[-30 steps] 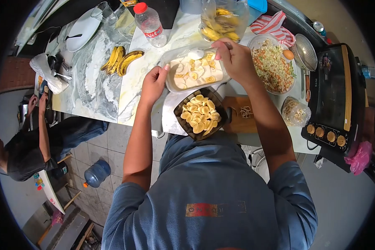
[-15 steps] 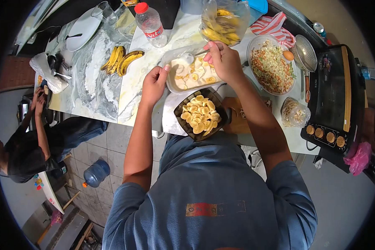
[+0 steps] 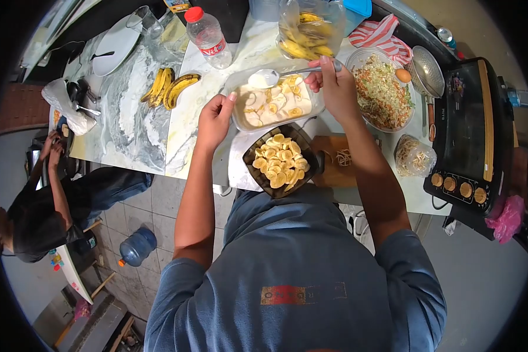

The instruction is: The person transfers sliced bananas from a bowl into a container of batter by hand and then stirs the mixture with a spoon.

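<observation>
A clear rectangular container (image 3: 239, 119) holds banana slices in a pale cream. My left hand (image 3: 217, 117) is closed on its left rim, thumb on top. In my right hand (image 3: 334, 88), over the container's right end, is the handle of a metal spoon (image 3: 264, 78); the spoon's bowl, coated with cream, is above the far left part of the container. Nearer my body, a dark square bowl (image 3: 253, 175) full of banana slices touches or nearly touches the container.
Plastic bottle (image 3: 210, 40), bananas (image 3: 180, 89), bagged bananas (image 3: 308, 38), a bowl of chopped vegetables (image 3: 384, 97) with an egg, a cutting board (image 3: 334, 176), a strainer (image 3: 426, 71) and a toaster oven (image 3: 466, 117) surround the work. A co-worker (image 3: 47, 199) stands at left.
My right hand has moved right and slightly toward my body. The spoon has risen from among the slices and now lies across above the container. My left hand keeps its hold.
</observation>
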### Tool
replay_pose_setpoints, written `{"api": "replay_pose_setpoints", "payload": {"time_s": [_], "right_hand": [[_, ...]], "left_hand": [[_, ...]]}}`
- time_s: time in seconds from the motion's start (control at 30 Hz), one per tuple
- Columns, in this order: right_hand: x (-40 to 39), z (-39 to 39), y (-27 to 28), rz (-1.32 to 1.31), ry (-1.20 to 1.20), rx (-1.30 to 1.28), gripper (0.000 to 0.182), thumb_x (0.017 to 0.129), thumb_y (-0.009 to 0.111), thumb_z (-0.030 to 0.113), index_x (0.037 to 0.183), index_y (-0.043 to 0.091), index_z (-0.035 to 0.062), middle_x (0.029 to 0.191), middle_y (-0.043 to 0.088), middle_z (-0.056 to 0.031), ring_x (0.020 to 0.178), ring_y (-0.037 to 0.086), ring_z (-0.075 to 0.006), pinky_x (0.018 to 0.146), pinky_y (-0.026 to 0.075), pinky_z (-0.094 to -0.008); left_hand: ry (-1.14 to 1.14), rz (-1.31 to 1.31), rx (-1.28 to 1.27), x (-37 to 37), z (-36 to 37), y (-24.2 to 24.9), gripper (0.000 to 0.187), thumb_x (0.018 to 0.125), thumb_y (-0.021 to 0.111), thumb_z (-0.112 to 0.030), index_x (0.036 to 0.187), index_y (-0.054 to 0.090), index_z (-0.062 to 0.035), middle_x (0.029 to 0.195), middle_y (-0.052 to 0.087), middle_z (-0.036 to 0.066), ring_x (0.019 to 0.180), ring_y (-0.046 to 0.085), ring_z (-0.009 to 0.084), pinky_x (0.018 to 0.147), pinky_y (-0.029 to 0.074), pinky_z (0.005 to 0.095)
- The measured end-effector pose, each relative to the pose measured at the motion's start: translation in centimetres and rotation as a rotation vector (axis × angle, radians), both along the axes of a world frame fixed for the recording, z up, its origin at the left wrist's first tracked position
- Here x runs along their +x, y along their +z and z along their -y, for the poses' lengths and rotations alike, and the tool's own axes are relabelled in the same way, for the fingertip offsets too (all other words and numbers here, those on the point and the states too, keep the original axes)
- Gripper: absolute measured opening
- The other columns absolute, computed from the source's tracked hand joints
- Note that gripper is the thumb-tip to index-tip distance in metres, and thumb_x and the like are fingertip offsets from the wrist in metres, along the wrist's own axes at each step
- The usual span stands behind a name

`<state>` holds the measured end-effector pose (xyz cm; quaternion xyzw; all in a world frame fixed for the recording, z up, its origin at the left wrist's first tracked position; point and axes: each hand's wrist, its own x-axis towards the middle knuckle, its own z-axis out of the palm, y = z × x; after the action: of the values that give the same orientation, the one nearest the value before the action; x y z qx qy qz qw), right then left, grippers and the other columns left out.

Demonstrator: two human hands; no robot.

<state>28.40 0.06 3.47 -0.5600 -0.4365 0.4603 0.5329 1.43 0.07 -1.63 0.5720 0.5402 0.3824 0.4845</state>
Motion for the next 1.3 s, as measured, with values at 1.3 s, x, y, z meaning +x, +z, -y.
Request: {"api": "replay_pose_setpoints", "payload": {"time_s": [1.3], "right_hand": [[2.9,3.2,5.1,0.919,0.181,0.325,0.024,0.096,0.057,0.025,0.095,0.064,0.0023,0.070,0.063,-0.0180,0.063,0.061,-0.0354,0.059,0.049,-0.0417]], "left_hand": [[-0.016,0.017,0.091,0.9,-0.5,0.0,0.035,0.097,0.061,-0.026,0.073,0.050,-0.0023,0.065,0.042,-0.005,0.063,0.035,0.0058,0.056,0.033,0.0234]]}}
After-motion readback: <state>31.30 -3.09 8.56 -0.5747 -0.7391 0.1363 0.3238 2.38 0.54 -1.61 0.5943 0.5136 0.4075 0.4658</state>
